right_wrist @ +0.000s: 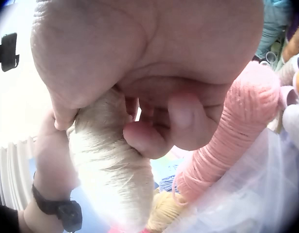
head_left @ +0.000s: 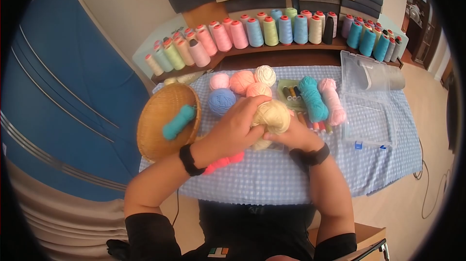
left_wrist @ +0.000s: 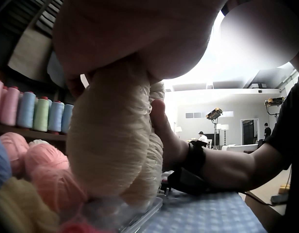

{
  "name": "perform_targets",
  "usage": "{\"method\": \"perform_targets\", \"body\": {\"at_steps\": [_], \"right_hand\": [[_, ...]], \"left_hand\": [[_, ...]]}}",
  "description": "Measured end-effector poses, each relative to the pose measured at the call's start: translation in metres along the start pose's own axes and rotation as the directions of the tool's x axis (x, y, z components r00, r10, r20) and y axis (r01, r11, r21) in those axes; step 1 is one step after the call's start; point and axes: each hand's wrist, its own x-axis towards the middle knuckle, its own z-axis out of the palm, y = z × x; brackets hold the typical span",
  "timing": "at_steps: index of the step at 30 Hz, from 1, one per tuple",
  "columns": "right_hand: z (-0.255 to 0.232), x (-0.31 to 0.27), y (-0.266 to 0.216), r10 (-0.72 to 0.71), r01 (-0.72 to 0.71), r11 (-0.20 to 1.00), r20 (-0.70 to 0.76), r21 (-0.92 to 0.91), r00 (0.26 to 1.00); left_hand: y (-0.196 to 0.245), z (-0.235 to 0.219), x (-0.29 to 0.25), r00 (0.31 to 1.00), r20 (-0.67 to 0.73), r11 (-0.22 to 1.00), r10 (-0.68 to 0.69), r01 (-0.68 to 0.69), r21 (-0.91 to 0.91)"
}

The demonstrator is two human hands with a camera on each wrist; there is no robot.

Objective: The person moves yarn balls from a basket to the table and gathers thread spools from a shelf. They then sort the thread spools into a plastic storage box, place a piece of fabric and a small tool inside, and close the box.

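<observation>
Both hands hold a pale cream skein of yarn [head_left: 272, 115] over the middle of the table. My left hand [head_left: 239, 122] grips it from the left, its fingers over the top. From the other side my right hand [head_left: 297, 134] has thumb and curled fingers round it. Close up in the left wrist view, the cream yarn [left_wrist: 110, 131] hangs below the left palm, a second bulge of it behind. The right wrist view shows fingers [right_wrist: 149, 138] bent against the wound strands. Beneath the hands, a clear plastic box [left_wrist: 144, 213] shows partly, mostly hidden.
A wicker basket [head_left: 145, 130] with a teal skein [head_left: 178, 122] stands left. Behind the hands lie a blue ball [head_left: 222, 102] and peach balls [head_left: 241, 82]. Teal [head_left: 313, 98] and pink skeins [head_left: 331, 101] lie right, beside an open clear case [head_left: 366, 120]. Thread cones [head_left: 269, 32] line the back shelf.
</observation>
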Motion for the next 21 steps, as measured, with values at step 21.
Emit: {"method": "perform_targets", "body": {"at_steps": [21], "right_hand": [[-0.028,-0.008,-0.027,0.201,-0.199,0.977,-0.028,0.080,0.979]], "left_hand": [[-0.010,-0.078,-0.046,0.995,-0.078,0.967,-0.061,0.079,0.244]]}}
